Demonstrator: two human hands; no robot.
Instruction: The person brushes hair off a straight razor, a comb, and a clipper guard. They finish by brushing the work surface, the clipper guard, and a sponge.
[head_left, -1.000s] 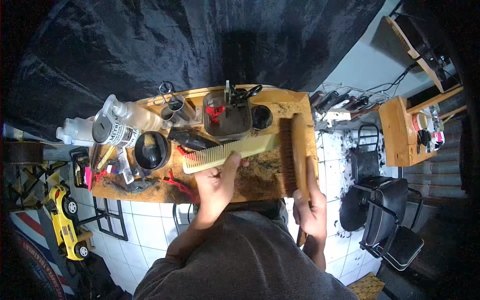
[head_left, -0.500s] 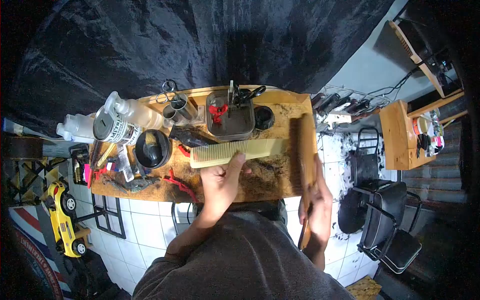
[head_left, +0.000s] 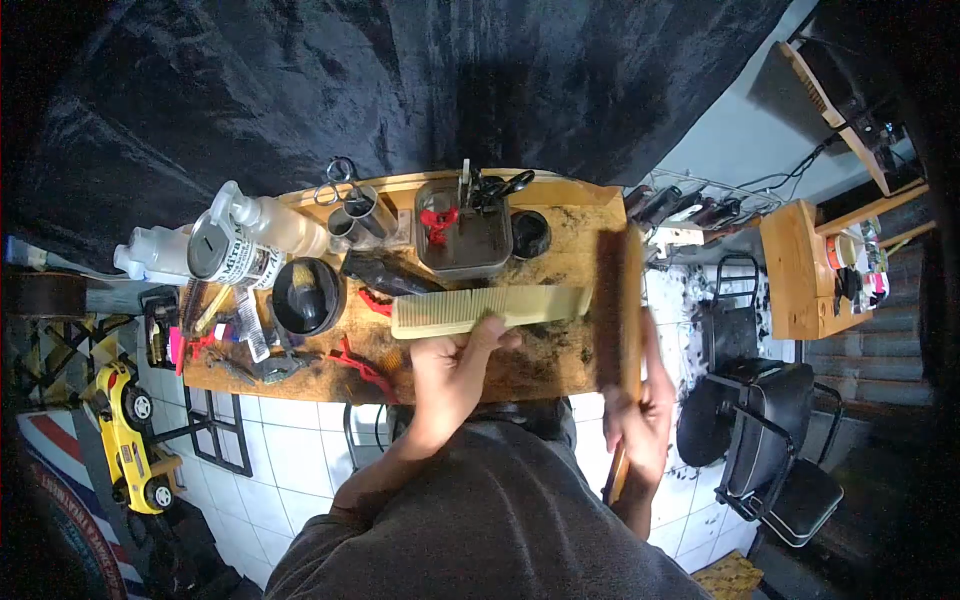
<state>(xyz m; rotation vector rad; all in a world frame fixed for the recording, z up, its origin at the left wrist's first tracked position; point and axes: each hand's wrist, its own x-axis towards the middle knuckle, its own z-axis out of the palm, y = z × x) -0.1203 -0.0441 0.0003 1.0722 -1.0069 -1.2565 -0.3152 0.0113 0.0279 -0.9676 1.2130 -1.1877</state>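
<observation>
Comb (head_left: 490,308) sits mid-frame over the wooden table (head_left: 540,362), left hand (head_left: 450,365) pinching its lower edge, teeth pointing up. Right hand (head_left: 640,415) is clenched round the handle of the long wooden brush (head_left: 620,300), right of center. Since a second ago the comb's swung level and the brush slid a bit right, bristles just past the comb's tip, so looks like they're mid brush-off.
</observation>
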